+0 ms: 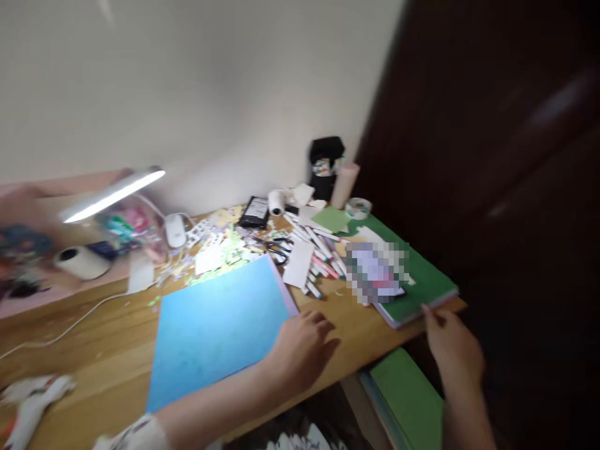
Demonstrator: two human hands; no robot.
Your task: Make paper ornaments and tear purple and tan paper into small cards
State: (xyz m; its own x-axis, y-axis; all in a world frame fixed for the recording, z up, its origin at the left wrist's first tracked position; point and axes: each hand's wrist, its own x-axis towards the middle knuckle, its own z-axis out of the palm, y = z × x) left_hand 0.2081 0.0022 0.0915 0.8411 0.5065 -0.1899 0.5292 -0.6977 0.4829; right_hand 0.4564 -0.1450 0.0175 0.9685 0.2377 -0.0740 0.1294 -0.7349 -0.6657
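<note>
My left hand [304,344] is over the right edge of a blue paper sheet [220,325] lying on the wooden table. Its fingers are loosely bent, with the thumb apart and nothing seen in them. At the table's right front corner, my right hand [454,344] has its fingertips on the near edge of a stack of coloured paper with a green sheet on top [424,275]. The hand is slightly blurred, and the fingers look pinched on that edge. A phone with a pixelated screen [377,272] rests on the stack.
Markers [323,259], black-handled scissors [277,249] and paper scraps [229,240] crowd the back. Behind them stand a black holder [325,165] and a tape roll [359,208]. A lit lamp [115,197] is at left. Green folders [407,397] sit below the table edge.
</note>
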